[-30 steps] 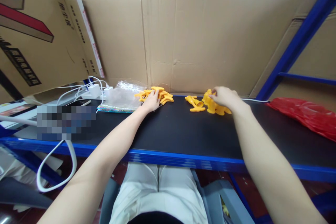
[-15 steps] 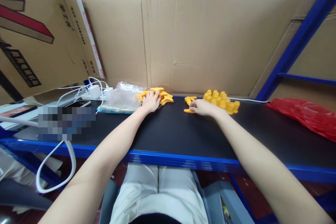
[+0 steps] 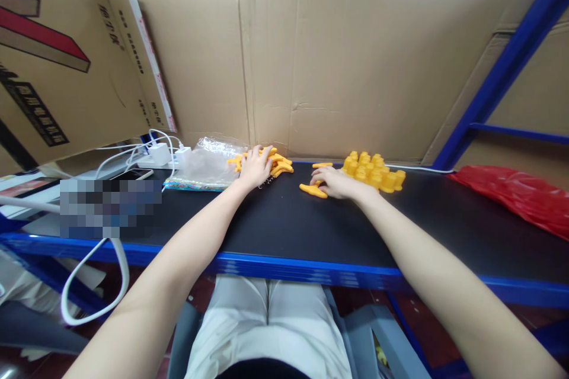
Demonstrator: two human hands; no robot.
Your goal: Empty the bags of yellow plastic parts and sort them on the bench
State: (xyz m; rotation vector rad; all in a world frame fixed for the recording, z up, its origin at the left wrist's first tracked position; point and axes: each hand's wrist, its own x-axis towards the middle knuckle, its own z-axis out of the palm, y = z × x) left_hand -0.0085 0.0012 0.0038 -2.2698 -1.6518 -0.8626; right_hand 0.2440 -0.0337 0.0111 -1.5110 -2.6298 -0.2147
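Note:
My left hand (image 3: 255,167) rests on a small heap of orange plastic pieces (image 3: 278,163) at the back of the black worktop (image 3: 284,222), fingers spread over them. My right hand (image 3: 334,182) lies flat on the worktop with its fingertips on a loose orange piece (image 3: 312,190); another loose piece (image 3: 322,164) sits just behind it. To the right of that hand stands a cluster of yellow-orange plastic parts (image 3: 373,172), untouched. Whether either hand actually grips a piece cannot be made out.
A clear plastic bag (image 3: 207,164) lies left of the heap, with white chargers and cables (image 3: 155,154) and a phone (image 3: 132,175) beyond. A red plastic bag (image 3: 520,196) lies at the right. Cardboard sheets (image 3: 338,65) wall the back; blue shelf posts (image 3: 502,71) stand right.
My right hand left the yellow cluster, moved left to the loose pieces and drew one toward me. My left hand shifted slightly further onto its heap.

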